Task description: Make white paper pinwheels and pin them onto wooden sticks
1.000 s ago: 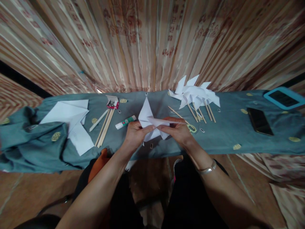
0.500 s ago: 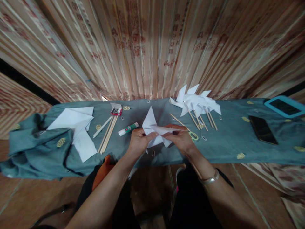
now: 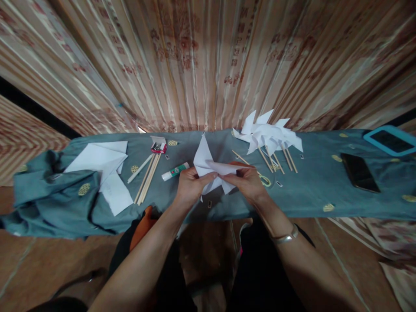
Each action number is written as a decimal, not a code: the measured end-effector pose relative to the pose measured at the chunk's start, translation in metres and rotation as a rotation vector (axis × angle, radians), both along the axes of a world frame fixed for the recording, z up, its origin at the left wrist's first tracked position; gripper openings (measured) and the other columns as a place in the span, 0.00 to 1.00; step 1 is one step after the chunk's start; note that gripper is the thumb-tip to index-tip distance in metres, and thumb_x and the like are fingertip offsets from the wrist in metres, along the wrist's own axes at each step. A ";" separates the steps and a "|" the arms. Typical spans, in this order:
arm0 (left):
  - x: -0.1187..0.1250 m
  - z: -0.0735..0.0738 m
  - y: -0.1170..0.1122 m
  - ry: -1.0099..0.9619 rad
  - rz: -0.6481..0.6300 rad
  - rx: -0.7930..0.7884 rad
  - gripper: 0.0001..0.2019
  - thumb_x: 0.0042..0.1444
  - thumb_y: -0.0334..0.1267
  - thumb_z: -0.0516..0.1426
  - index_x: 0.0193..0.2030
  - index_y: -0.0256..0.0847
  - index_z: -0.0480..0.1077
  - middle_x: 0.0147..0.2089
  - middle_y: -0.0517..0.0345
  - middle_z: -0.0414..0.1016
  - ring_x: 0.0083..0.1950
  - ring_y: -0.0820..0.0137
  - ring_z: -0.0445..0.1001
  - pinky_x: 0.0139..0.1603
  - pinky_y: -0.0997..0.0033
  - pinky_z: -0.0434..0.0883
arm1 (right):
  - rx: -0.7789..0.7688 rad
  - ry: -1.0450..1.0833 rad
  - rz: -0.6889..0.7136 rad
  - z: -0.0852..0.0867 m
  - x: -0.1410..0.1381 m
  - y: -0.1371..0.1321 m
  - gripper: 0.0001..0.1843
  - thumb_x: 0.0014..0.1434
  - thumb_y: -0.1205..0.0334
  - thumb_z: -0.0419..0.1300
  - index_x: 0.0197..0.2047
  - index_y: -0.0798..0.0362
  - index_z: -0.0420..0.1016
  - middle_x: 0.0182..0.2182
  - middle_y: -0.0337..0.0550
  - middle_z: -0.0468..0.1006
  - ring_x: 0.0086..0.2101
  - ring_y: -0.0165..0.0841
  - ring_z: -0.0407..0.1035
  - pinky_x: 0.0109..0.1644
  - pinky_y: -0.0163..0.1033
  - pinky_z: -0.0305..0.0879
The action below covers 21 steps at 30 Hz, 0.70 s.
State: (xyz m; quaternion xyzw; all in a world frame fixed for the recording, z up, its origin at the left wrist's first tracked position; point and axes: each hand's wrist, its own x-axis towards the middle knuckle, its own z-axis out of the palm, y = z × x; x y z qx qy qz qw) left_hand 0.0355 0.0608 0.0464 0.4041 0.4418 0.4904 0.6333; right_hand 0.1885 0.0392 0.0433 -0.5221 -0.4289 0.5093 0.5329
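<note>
A white paper pinwheel without a stick is held above the cloth-covered table, its pointed blades folded toward the middle. My left hand grips its left side, the thumb pressing near the centre. From the other side my right hand pinches the folds with thumb and fingers. The fingers behind the paper are partly hidden. Left of my left hand lies a glue stick. Beyond my right hand are a single wooden stick and scissors with yellow-green handles, partly covered by the hand.
Finished pinwheels on sticks lie at the back right. A phone and a blue-framed tablet are farther right. Leftward are a small box of pins, wooden sticks and paper sheets. A curtain hangs behind the table.
Both thumbs have drawn slightly closer together at the pinwheel's centre, and the right-hand fold has shifted a little. The view has tilted slightly; the other things lie as before.
</note>
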 end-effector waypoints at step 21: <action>-0.001 -0.001 0.001 -0.019 -0.052 -0.067 0.13 0.27 0.34 0.71 0.24 0.36 0.78 0.24 0.59 0.79 0.26 0.70 0.73 0.33 0.70 0.71 | -0.044 0.014 0.083 -0.001 -0.001 -0.003 0.15 0.41 0.56 0.71 0.33 0.55 0.82 0.29 0.41 0.83 0.29 0.36 0.75 0.35 0.39 0.70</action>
